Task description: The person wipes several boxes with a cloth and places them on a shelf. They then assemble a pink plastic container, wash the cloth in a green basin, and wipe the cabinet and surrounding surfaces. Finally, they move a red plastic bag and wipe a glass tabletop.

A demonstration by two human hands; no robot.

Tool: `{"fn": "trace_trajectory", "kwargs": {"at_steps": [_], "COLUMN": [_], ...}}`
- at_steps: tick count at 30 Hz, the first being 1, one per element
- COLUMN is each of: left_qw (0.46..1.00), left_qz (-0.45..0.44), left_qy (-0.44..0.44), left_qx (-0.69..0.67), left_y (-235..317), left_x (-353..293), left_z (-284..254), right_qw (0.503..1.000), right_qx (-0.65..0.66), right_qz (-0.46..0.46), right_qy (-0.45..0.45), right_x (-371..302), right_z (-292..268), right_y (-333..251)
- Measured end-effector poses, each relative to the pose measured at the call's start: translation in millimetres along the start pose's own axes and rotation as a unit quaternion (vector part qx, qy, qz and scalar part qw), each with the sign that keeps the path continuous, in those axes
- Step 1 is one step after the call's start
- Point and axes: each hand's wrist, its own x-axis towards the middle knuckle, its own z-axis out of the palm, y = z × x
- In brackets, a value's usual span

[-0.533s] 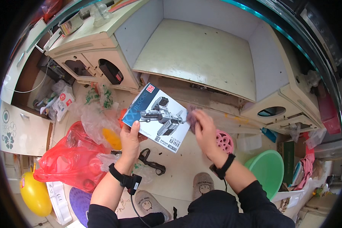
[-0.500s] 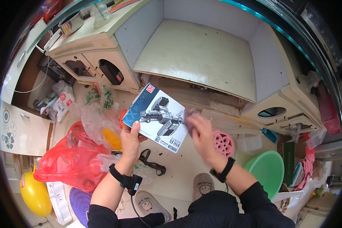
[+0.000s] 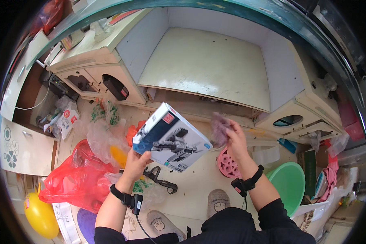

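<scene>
A blue and white building-block box (image 3: 181,142) with a grey model pictured on its front is tilted up in front of me. My left hand (image 3: 136,162) grips its lower left corner, thumb on the front and fingers behind. To the right of the box, my right hand (image 3: 236,141) pinches a fuzzy mauve cloth (image 3: 220,129), which hangs close to the box's right edge. Both wrists wear black straps with small devices.
A cabinet with a wide bare shelf (image 3: 207,61) stands ahead. Red plastic bags (image 3: 79,179) and a yellow balloon (image 3: 40,215) lie at left. On the right are a green basin (image 3: 286,187) and a pink round holed object (image 3: 228,163). Black glasses-like frames (image 3: 162,179) lie on the floor.
The box has tipped, showing its top left side edge. My right hand has drawn the cloth off the box's front, moving right and slightly up.
</scene>
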Motion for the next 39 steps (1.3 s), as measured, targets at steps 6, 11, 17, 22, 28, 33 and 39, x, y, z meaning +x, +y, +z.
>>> {"fn": "trace_trajectory", "kwargs": {"at_steps": [6, 11, 17, 22, 28, 33, 39], "left_qw": [0.992, 0.989, 0.998, 0.999, 0.994, 0.993, 0.99], "left_qz": [-0.004, 0.027, -0.002, 0.016, -0.005, 0.092, 0.117], "left_qy": [-0.07, -0.07, -0.004, -0.006, -0.087, 0.032, 0.003], "left_qx": [0.101, 0.124, 0.067, 0.051, -0.069, -0.072, -0.079], "left_y": [-8, 0, 8, 11, 24, -2, -16], "left_x": [-1, -4, -4, 0, -2, 11, 10], "left_z": [9, 13, 9, -10, -14, 24, 49], "right_qw": [0.968, 0.852, 0.827, 0.895, 0.969, 0.919, 0.902], "right_qx": [-0.164, -0.397, -0.467, -0.387, -0.132, -0.318, -0.352], "right_qz": [-0.046, -0.273, -0.256, 0.204, 0.105, -0.091, -0.186], "right_qy": [-0.182, -0.206, -0.18, -0.084, -0.181, -0.213, -0.169], "right_x": [-26, -41, -43, -32, -40, -63, -77], "right_z": [48, 66, 41, 5, 7, 35, 56], "right_y": [-23, -36, -15, -4, -10, 0, 28]}}
